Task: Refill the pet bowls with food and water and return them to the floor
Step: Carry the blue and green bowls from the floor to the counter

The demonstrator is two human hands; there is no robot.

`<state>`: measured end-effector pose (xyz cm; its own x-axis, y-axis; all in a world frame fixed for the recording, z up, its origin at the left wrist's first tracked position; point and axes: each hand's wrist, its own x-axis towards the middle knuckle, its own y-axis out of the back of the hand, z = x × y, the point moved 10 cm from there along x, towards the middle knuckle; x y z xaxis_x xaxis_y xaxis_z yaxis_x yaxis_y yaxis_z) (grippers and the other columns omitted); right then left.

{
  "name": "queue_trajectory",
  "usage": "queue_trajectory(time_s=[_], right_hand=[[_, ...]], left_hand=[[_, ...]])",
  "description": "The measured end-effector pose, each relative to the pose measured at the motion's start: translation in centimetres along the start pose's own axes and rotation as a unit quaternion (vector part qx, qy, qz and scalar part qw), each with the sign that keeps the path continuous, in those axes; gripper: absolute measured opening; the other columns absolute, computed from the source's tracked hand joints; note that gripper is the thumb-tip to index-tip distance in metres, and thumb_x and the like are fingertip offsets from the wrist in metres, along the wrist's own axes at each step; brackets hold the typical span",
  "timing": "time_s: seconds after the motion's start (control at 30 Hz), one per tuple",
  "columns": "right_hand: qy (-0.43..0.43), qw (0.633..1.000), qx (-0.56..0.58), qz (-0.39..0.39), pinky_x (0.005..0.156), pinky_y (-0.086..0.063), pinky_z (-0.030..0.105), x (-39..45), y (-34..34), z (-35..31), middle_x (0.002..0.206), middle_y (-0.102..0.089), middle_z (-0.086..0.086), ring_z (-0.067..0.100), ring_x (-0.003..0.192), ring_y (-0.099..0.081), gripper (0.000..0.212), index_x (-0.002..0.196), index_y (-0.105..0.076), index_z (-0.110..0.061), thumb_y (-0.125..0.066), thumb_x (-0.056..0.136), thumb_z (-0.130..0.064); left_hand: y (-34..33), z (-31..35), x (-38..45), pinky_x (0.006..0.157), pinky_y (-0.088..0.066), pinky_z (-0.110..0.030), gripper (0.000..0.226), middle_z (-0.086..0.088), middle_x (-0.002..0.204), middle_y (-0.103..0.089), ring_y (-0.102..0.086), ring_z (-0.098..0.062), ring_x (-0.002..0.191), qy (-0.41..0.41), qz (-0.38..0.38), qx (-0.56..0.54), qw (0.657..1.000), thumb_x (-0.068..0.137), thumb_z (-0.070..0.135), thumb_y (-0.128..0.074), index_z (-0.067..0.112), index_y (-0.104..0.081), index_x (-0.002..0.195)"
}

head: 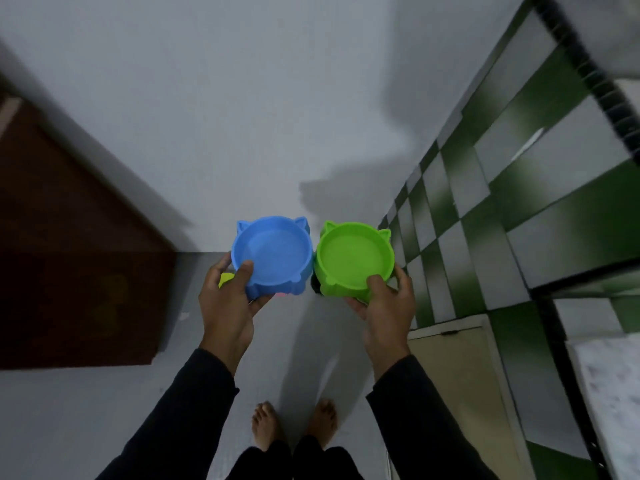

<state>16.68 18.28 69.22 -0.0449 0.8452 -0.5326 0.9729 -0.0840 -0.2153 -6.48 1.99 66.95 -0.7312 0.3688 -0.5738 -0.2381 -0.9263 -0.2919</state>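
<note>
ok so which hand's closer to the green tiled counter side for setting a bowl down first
Right. The right hand holds the green bowl next to the green-and-white tiled wall; the left hand holds the blue bowl by the brown door.

The blue bowl (272,252) is one plain sky blue, and the green bowl (355,259) touching its right side is a plain bright lime. Right of the green bowl, the tiled wall (519,202) shows a checker pattern of dark green and pale grey-white squares, with a beige cupboard door (453,368) below it. Left of the blue bowl stands a dark reddish-brown door (76,258); behind both bowls the wall (225,98) is flat pale grey, the floor (86,410) is light grey, and both sleeves (180,414) are black.
</note>
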Motion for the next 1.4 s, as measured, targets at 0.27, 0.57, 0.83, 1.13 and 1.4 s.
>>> queue_trajectory(time_s=[0.27,0.57,0.83,1.13,1.4], right_hand=[[0.05,0.998,0.042,-0.027,0.062,-0.06,0.042,-3.3,-1.5,-8.0,0.122,-0.061,0.011,0.031,0.106,-0.066,0.048,0.127,-0.06,-0.027,-0.061,0.088,0.002],[0.104,0.987,0.108,-0.049,0.063,-0.061,0.044,-6.2,-2.1,-17.1,0.119,-0.062,0.012,0.032,0.105,-0.067,0.047,0.129,-0.057,-0.019,-0.063,0.089,0.004],[0.147,0.981,0.112,-0.054,0.065,-0.062,0.044,-9.4,0.0,-22.1,0.114,-0.063,0.006,0.028,0.103,-0.068,0.046,0.132,-0.054,-0.016,-0.066,0.09,-0.001],[0.185,0.973,0.136,0.011,0.066,-0.063,0.045,-13.8,3.3,-22.5,0.117,-0.062,0.01,0.032,0.103,-0.067,0.042,0.128,-0.057,-0.021,-0.067,0.091,-0.004],[0.201,0.954,0.187,0.12,0.065,-0.063,0.041,-20.0,8.3,-19.7,0.112,-0.06,0.003,0.024,0.098,-0.068,0.04,0.126,-0.055,-0.024,-0.065,0.093,-0.003]], left_hand=[[-4.1,7.0,-4.7,0.072,-0.063,-0.045,0.042,-0.007,0.121,-0.071,-0.075,-0.029,0.102,-0.061,-0.035,-0.04,0.997,0.092,0.019,-0.075,0.025,-0.06,0.131],[-10.6,13.5,-9.4,0.074,-0.063,-0.043,0.037,-0.007,0.125,-0.071,-0.074,-0.026,0.105,-0.114,-0.106,-0.054,0.986,0.092,0.022,-0.075,0.026,-0.062,0.126],[-14.2,15.6,-12.6,0.073,-0.063,-0.044,0.039,-0.004,0.121,-0.071,-0.076,-0.024,0.1,-0.131,-0.155,-0.052,0.978,0.092,0.02,-0.076,0.026,-0.063,0.128],[-15.8,15.4,-14.5,0.073,-0.064,-0.045,0.045,0.0,0.121,-0.071,-0.076,-0.021,0.1,-0.097,-0.234,-0.033,0.967,0.092,0.019,-0.074,0.024,-0.061,0.135],[-16.9,12.8,-16.8,0.074,-0.063,-0.048,0.043,-0.004,0.126,-0.064,-0.072,-0.03,0.105,-0.037,-0.322,0.024,0.946,0.092,0.019,-0.075,0.025,-0.063,0.133]])
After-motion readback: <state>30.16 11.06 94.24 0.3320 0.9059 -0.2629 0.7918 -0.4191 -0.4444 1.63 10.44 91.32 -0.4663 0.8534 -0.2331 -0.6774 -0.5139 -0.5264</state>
